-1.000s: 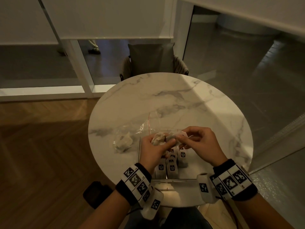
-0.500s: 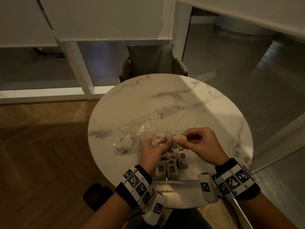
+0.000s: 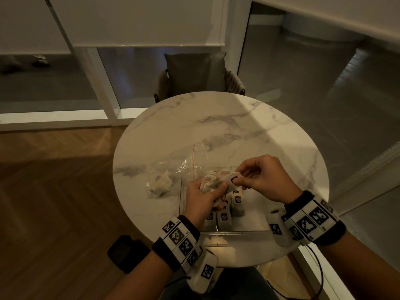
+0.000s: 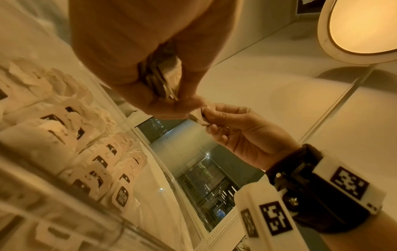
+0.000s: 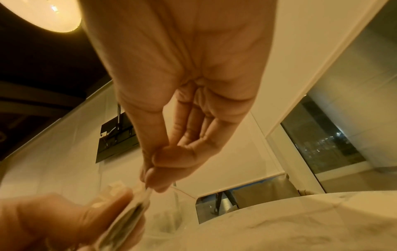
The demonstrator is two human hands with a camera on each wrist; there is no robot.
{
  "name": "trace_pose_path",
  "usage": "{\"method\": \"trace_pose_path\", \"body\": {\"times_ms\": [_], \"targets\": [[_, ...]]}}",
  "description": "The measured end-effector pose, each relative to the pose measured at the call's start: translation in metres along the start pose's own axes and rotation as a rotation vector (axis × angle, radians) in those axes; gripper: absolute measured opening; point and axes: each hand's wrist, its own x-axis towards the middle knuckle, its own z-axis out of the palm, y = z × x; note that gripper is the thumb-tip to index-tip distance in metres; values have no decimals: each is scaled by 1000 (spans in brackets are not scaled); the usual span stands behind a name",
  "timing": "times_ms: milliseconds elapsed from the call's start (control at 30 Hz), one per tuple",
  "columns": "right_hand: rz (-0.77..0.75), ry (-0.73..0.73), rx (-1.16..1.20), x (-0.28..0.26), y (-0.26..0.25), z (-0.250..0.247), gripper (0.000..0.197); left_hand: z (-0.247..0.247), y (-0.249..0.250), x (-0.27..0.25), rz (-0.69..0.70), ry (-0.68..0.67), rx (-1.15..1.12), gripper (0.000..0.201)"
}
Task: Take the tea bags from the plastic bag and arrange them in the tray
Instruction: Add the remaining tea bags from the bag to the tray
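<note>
A clear tray (image 3: 238, 231) sits near the front of the round marble table (image 3: 216, 126), with several tagged tea bags (image 3: 237, 200) standing in it. My left hand (image 3: 201, 195) grips a bunch of tea bags (image 3: 208, 181) above the tray's left side. My right hand (image 3: 264, 178) pinches one tea bag (image 3: 232, 177) by its tagged end, right beside the bunch. The left wrist view shows the bunch (image 4: 159, 79) in my left hand (image 4: 150, 68) and the rows of tea bags (image 4: 96, 161) below. The plastic bag (image 3: 173, 167) lies left of the tray with a few tea bags (image 3: 160, 185) inside.
A chair with a grey cushion (image 3: 194, 76) stands behind the table. A dark object (image 3: 127, 252) lies on the wooden floor below the table's front left edge. Glass panels run along the back and right.
My right hand has drawn one tea bag a little to the right out of the bunch, and its dark tag now shows. My left hand stays over the tray.
</note>
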Motion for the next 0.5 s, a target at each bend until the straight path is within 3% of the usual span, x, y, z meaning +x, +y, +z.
{"method": "trace_pose_path", "body": {"times_ms": [133,233,333,500], "targets": [[12,-138,-217,6,9,-8,6,-12,1,-1,-56,46,-162,17],[110,-467,-437,8,19,-8,9,-22,1,-4,-92,40,-281,22],[310,-762,-450,9,23,0,15,-30,0,-5,-139,9,-426,29],[361,-897,-522,25,24,19,14,-39,-1,-9,-209,-86,-577,44]]}}
